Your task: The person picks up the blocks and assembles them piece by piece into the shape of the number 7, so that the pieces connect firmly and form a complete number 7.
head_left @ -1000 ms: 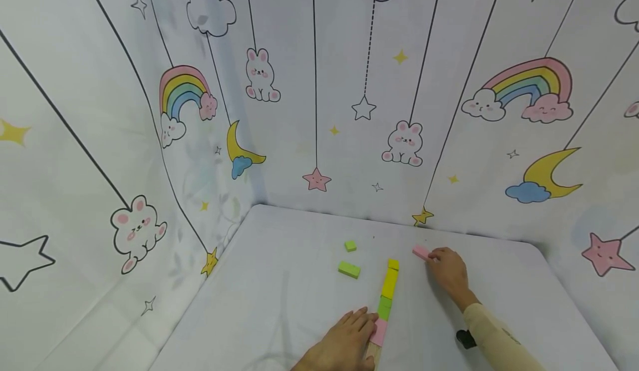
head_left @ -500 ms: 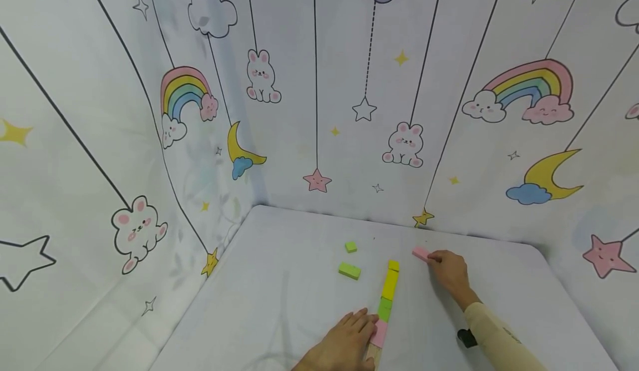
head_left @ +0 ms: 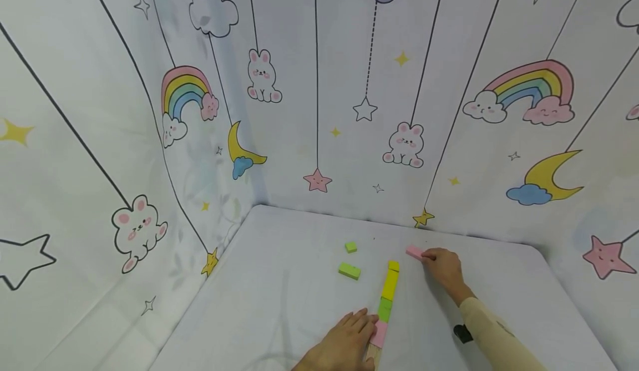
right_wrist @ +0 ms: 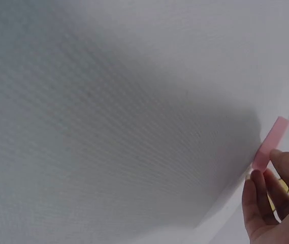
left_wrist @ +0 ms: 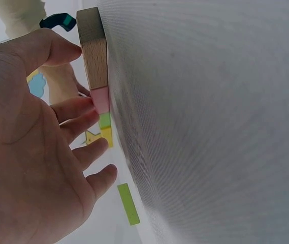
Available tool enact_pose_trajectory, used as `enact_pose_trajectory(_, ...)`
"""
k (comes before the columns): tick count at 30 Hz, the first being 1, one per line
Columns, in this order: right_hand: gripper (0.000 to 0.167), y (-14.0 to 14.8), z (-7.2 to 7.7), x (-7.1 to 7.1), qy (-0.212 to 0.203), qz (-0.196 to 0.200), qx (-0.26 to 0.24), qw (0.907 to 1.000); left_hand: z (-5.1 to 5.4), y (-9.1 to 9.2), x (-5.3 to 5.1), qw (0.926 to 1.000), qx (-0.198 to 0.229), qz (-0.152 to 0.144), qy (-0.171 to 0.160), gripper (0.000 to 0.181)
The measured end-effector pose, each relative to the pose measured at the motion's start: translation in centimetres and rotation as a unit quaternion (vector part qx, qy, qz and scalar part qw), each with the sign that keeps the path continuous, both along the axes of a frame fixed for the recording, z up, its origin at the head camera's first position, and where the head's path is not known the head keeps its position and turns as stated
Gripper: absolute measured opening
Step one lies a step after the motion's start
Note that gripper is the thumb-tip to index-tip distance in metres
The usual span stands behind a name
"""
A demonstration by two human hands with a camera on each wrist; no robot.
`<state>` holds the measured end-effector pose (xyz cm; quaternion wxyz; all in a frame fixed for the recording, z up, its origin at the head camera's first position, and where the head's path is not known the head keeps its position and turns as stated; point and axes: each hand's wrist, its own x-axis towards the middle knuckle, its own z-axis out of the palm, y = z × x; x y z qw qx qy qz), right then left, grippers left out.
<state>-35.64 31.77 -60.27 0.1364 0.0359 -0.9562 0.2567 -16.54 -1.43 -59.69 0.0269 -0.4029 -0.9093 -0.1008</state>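
Observation:
My right hand (head_left: 444,271) pinches one end of a pink block (head_left: 414,252) between thumb and fingertips, beyond the far end of a block row and to its right. In the right wrist view that pink block (right_wrist: 272,142) slants up from the fingertips. The row holds a short yellow block (head_left: 393,265), a long yellow block (head_left: 390,284), a green block (head_left: 384,309), another pink block (head_left: 379,333) and a wooden block (left_wrist: 94,56). Along the row's left side lies my left hand (head_left: 343,342). Its relaxed fingers touch the row's pink block and its thumb touches the wooden one.
Left of the row lie a long green block (head_left: 349,270) and a small green block (head_left: 351,247). A black object (head_left: 462,334) shows by the right sleeve. White cloth printed with rabbits, stars and rainbows hangs behind the white table (head_left: 249,282).
My right hand has shifted slightly left, bringing the pinched pink block a little nearer the row's far end. The left hand and the row stay in place.

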Motion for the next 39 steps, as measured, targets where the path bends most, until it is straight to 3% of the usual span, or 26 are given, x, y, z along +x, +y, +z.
enact_pose_trajectory(8, 0.014, -0.4, 0.1, -0.4, 0.000, 0.013, -0.007, 0.9999, 0.5, -0.2, 0.1, 0.9998, 0.018, -0.004, 0.004, 0.048)
enact_pose_trajectory(23, 0.014, -1.9, -0.7, -1.2, 0.003, 0.030, -0.020, 0.9993, 0.3, -0.2, 0.0, 0.9999, 0.011, -0.003, 0.007, 0.059)
enact_pose_trajectory(28, 0.014, -2.5, -0.4, -1.3, 0.001, 0.030, -0.021, 0.9993, 0.4, -0.2, 0.0, 0.9999, 0.010, -0.002, -0.002, 0.057)
enact_pose_trajectory(39, 0.015, -3.7, 0.3, -1.0, -0.010, 0.032, -0.025, 0.9991, 0.5, -0.3, 0.1, 0.9999, 0.008, -0.006, 0.013, 0.058)
